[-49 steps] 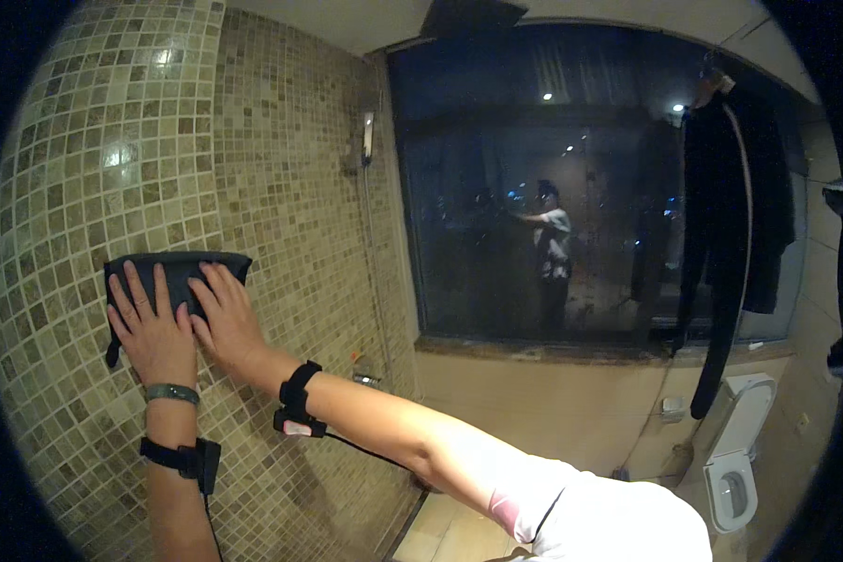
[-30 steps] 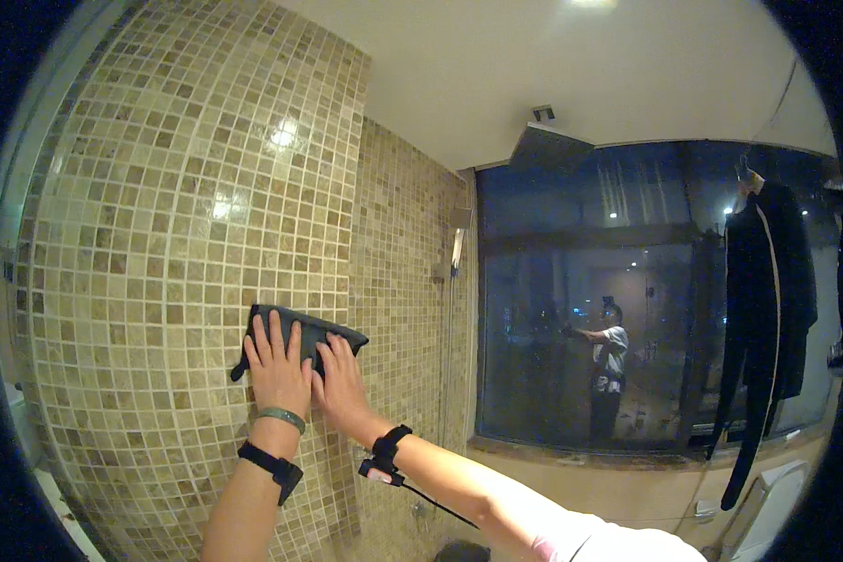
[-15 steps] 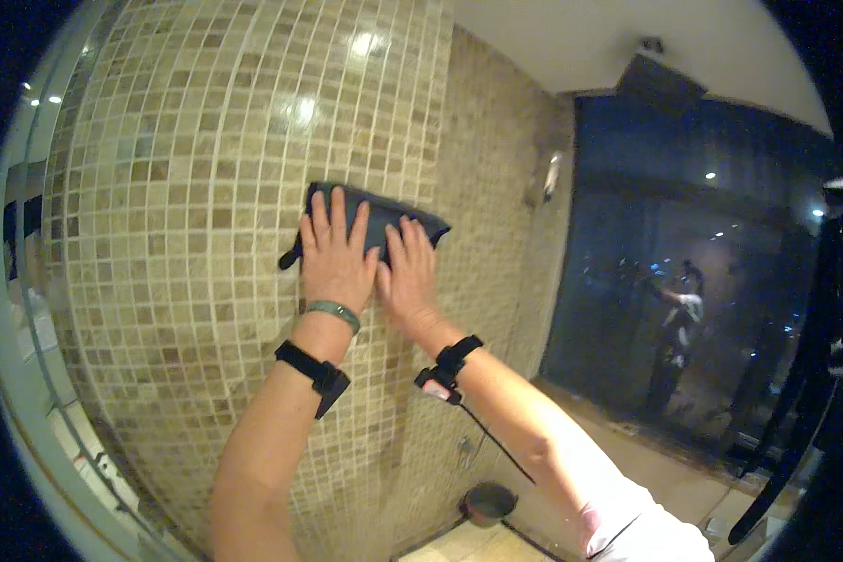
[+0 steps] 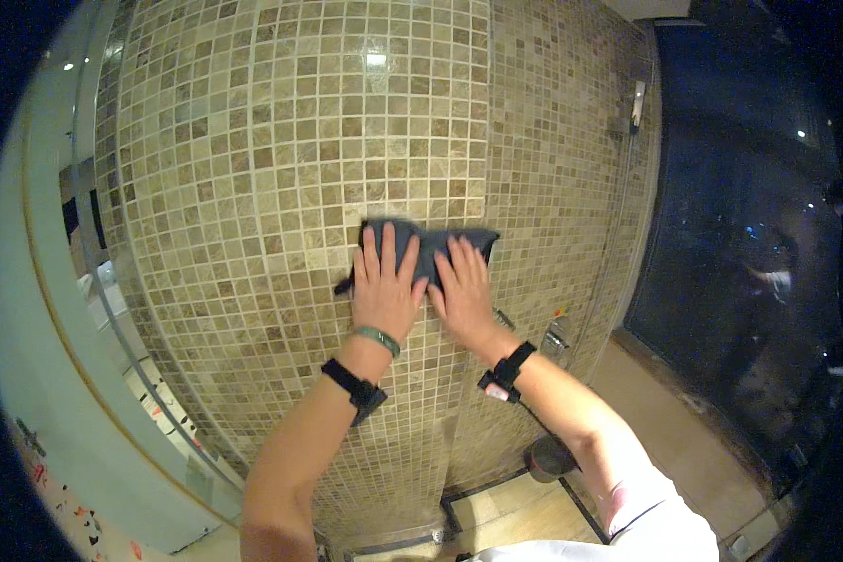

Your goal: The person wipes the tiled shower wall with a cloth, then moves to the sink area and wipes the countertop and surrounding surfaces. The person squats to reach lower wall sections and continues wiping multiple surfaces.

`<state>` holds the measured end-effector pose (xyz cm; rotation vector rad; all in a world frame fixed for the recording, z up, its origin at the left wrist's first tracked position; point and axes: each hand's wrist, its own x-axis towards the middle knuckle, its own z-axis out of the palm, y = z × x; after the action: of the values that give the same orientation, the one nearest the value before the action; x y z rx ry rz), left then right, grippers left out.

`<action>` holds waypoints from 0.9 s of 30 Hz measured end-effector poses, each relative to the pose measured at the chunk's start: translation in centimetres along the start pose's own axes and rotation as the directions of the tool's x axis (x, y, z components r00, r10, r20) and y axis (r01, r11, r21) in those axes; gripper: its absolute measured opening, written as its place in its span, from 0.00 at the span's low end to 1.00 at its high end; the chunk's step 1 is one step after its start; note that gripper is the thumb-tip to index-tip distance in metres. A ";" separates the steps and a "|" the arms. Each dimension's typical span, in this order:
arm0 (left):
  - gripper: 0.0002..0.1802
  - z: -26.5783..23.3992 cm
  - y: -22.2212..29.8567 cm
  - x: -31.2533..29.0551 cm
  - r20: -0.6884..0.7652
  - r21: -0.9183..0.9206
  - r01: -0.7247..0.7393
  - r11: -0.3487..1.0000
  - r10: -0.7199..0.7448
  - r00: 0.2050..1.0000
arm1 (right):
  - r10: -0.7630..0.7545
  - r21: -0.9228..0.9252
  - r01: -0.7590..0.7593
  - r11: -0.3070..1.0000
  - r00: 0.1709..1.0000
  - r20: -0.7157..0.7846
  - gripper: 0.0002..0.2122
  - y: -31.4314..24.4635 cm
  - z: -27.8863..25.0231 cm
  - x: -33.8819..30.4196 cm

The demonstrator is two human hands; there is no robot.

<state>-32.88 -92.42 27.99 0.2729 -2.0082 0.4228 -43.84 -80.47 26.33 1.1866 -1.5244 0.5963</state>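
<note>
A dark grey cloth point(image 4: 427, 245) lies spread against the mosaic-tiled wall point(image 4: 300, 169), its top edge dipping in the middle. My left hand point(image 4: 384, 290) presses flat on the cloth's left half with fingers spread; a green bangle circles that wrist. On the right half, my right hand point(image 4: 464, 290) rests with its fingers stretched upward. The two thumbs almost meet near the cloth's lower edge. A small dark corner of the cloth sticks out left of my left hand. Black straps with small devices sit on both forearms.
A wall-mounted tap point(image 4: 555, 332) and a hand shower on a rail point(image 4: 638, 105) are to the right. Beyond them stands a dark window point(image 4: 740, 244) above a ledge. A dark bucket point(image 4: 551, 457) sits on the floor below. A glass panel point(image 4: 42, 272) runs along the left.
My view has tilted down and turned, so the window is farther right and more floor shows. Both hands stay flat on the cloth, which now sits lower and farther right in the picture.
</note>
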 end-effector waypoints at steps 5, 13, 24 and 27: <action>0.34 -4.1 -5.4 7.2 -0.303 0.118 0.112 0.987 -0.072 0.950 | -0.080 0.032 0.088 0.996 0.977 -0.196 0.26 -1.6 -1.3 11.0; 0.35 -4.2 -10.0 1.2 -0.240 0.121 0.211 0.970 -0.177 0.954 | -0.210 0.043 0.215 0.976 0.973 -0.099 0.25 -7.4 0.6 9.7; 0.34 -6.8 -19.7 -4.7 -0.227 0.233 0.272 0.934 -0.219 0.949 | -0.344 0.231 0.340 0.912 0.939 -0.023 0.24 -16.8 3.4 11.6; 0.34 -8.4 -24.2 -2.5 -0.330 0.243 0.337 0.910 -0.249 0.910 | -0.344 0.202 0.369 0.907 0.927 -0.149 0.23 -19.2 4.5 16.4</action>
<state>-15.98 -111.07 33.58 0.6558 -1.5760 0.5348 -27.50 -97.69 36.14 1.5398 -1.1263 0.5852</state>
